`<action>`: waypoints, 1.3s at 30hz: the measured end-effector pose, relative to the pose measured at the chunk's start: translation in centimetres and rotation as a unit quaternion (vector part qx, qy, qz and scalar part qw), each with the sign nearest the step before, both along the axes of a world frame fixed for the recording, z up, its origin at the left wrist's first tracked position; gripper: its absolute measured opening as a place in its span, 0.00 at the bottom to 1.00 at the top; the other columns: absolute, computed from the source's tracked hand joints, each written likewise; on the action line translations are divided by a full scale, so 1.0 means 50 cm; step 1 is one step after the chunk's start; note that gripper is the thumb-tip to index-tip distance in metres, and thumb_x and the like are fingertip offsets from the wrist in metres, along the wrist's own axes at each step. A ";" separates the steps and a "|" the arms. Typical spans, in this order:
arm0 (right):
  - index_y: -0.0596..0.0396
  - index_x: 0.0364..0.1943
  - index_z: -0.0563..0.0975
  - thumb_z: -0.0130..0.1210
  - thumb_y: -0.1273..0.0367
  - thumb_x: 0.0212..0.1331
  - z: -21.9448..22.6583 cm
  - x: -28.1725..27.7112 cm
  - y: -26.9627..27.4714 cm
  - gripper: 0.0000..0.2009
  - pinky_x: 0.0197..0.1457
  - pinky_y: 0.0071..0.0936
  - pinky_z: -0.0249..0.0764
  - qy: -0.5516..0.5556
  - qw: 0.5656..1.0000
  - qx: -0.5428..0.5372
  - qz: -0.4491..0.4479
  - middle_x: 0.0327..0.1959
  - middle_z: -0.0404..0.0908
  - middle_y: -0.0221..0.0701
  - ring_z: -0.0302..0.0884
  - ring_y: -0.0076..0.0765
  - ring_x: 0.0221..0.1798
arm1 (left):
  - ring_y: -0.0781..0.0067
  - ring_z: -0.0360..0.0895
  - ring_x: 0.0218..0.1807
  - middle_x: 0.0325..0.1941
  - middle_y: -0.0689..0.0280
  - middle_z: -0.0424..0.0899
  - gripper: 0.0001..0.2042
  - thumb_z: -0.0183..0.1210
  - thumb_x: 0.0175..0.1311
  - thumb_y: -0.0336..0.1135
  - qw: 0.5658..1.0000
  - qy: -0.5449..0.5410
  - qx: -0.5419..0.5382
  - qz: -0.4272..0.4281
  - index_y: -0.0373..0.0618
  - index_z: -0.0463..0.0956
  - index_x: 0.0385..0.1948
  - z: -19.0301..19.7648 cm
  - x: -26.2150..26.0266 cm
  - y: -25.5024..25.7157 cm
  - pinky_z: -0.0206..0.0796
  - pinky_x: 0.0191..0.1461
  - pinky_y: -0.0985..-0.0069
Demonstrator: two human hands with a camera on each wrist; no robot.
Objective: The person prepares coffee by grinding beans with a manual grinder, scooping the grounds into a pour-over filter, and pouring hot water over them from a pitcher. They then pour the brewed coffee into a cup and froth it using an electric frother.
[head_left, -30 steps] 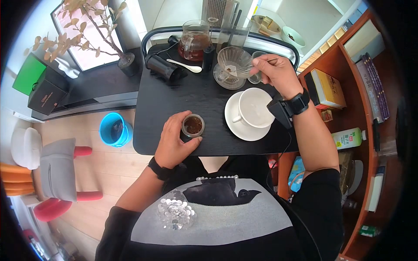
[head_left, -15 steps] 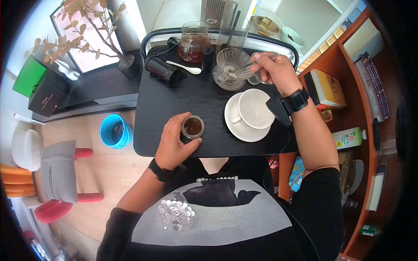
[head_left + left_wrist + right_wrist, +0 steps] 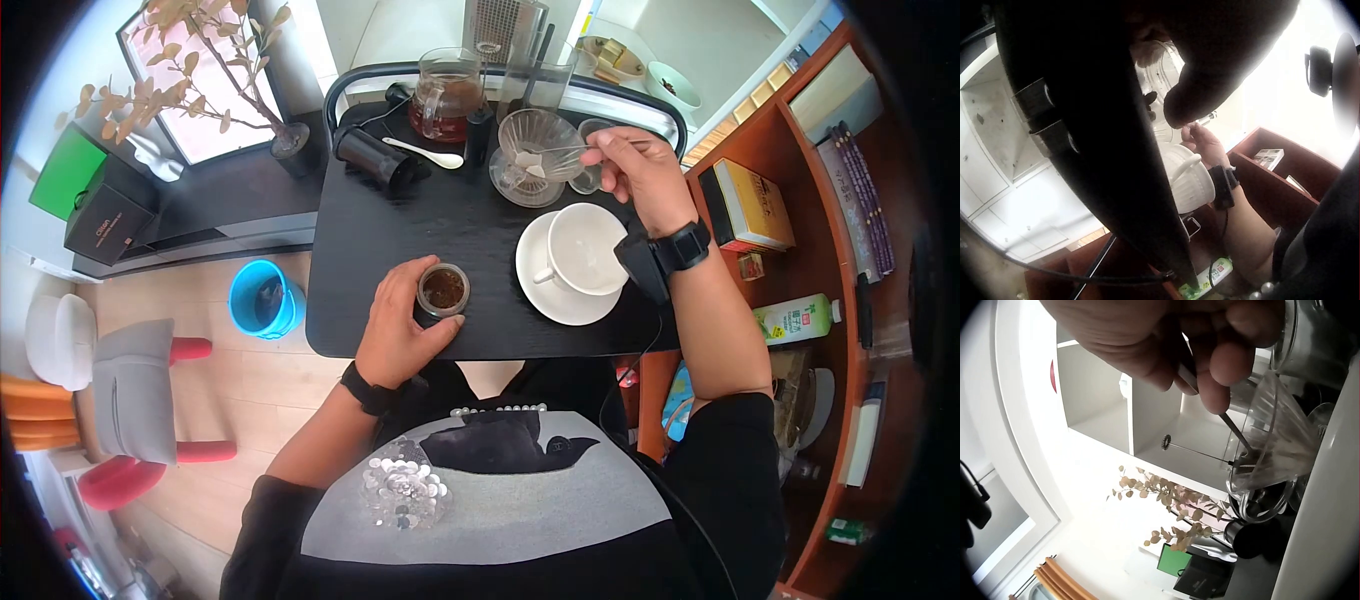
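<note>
My left hand (image 3: 400, 325) curls round a small jar (image 3: 431, 318) of dark brown coffee grounds (image 3: 443, 287), which stands upright near the table's front edge. My right hand (image 3: 645, 175) pinches the thin handle of a spoon (image 3: 1234, 429) over a ribbed clear coffee dripper (image 3: 515, 130). The spoon's lower end reaches inside the dripper, where its tip is hard to make out behind the ribbed wall. Pale filter paper shows in there too. Below my right wrist, a white cup (image 3: 585, 250) sits on a white saucer (image 3: 535, 292).
A glass pot (image 3: 445, 115) of reddish-brown liquid stands at the back of the black table (image 3: 370, 260). Left of the dripper lie a white spoon (image 3: 430, 153) and a black cylinder (image 3: 375, 160). A clear glass (image 3: 587, 182) stands under my right fingers. A wooden shelf (image 3: 745, 130) borders the right side.
My right hand tilted the spoon over the dripper and has turned it back, with small shifts at the wrist. The left hand and the jar have stayed in place.
</note>
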State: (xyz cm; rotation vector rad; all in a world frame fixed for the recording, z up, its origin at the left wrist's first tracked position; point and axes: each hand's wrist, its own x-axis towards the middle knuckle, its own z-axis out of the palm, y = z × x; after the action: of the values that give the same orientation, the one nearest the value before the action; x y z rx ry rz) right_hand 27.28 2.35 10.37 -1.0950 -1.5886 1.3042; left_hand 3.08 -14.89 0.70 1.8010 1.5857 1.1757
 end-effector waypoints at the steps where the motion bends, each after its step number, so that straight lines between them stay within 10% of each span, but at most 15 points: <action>1: 0.60 0.36 0.77 0.51 0.64 0.59 0.001 0.001 -0.008 0.12 0.18 0.11 0.60 0.000 1.000 0.000 0.001 0.28 0.81 0.30 0.67 0.15 0.19 | 0.54 0.67 0.54 0.50 0.55 0.72 0.29 0.65 0.39 0.31 1.000 -0.010 -0.006 -0.001 0.38 0.66 0.49 0.001 0.000 0.000 0.57 0.58 0.66; 12: 0.60 0.36 0.77 0.52 0.73 0.55 0.019 -0.003 -0.187 0.07 0.31 0.16 0.68 -0.012 0.993 0.104 0.059 0.32 0.80 0.33 0.73 0.21 0.29 | 0.58 0.70 0.53 0.49 0.56 0.72 0.29 0.64 0.39 0.29 1.000 0.014 0.012 0.008 0.40 0.66 0.50 -0.006 -0.002 0.001 0.60 0.57 0.70; 24: 0.60 0.36 0.75 0.55 0.79 0.42 -0.094 -0.066 -0.266 0.13 0.33 0.30 0.73 -0.155 0.863 0.427 0.221 0.34 0.76 0.39 0.76 0.42 0.32 | 0.57 0.69 0.53 0.50 0.56 0.72 0.29 0.63 0.40 0.29 0.999 0.019 0.029 0.003 0.39 0.66 0.50 -0.011 -0.003 0.002 0.60 0.56 0.70; 39: 0.60 0.39 0.75 0.54 0.81 0.42 -0.111 -0.067 -0.271 0.15 0.35 0.29 0.73 -0.179 0.864 0.427 0.198 0.35 0.75 0.39 0.75 0.41 0.34 | 0.58 0.69 0.53 0.51 0.55 0.71 0.29 0.63 0.40 0.29 0.999 0.012 0.032 -0.001 0.38 0.66 0.50 -0.012 -0.005 0.001 0.60 0.56 0.71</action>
State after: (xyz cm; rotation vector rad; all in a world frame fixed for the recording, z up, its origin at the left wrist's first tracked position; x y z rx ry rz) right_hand 23.92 -11.18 4.81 -0.4544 -2.4206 0.4707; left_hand 2.85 -14.83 0.13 1.8640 1.5757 1.2205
